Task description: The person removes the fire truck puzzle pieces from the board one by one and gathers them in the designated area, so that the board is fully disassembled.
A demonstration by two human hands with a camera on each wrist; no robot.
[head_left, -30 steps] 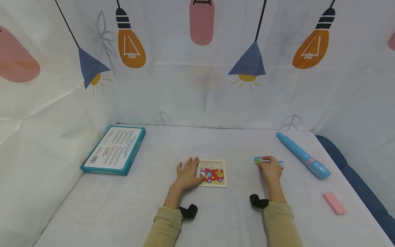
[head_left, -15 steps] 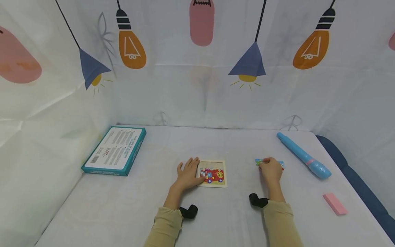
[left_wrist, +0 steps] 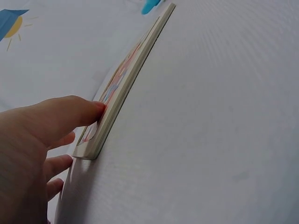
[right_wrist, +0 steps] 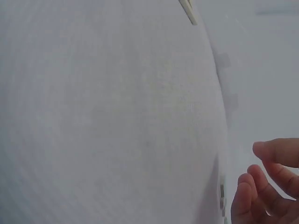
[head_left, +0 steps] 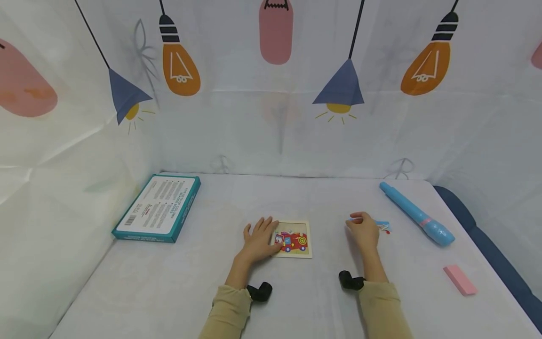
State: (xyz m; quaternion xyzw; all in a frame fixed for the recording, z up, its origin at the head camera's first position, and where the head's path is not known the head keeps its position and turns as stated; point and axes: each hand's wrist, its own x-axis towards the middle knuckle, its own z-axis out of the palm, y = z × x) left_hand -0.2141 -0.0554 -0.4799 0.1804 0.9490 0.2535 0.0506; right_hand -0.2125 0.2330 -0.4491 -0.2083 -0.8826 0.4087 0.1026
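A small wooden jigsaw puzzle board (head_left: 293,252) with a red fire truck picture lies mid-table. My left hand (head_left: 257,241) rests at its left edge, fingers spread and straight, the thumb (left_wrist: 91,113) pressing on the frame. To the right, my right hand (head_left: 365,234) hovers over a colourful puzzle strip (head_left: 383,225), light blue with a bit of red, mostly hidden under the hand. In the right wrist view its thumb and fingers are loosely bent and apart, with nothing between them. The strip's edge (right_wrist: 222,196) shows low beside the fingers.
A teal-edged box (head_left: 155,204) with a white printed label lies at the back left. At the right are a blue pen-shaped object (head_left: 417,213) and a pink block (head_left: 460,280). A printed white curtain (head_left: 262,132) stands behind the table.
My right hand has let go of the puzzle strip and shifted slightly left, its fingers parting. The left hand and the puzzle board stay in place.
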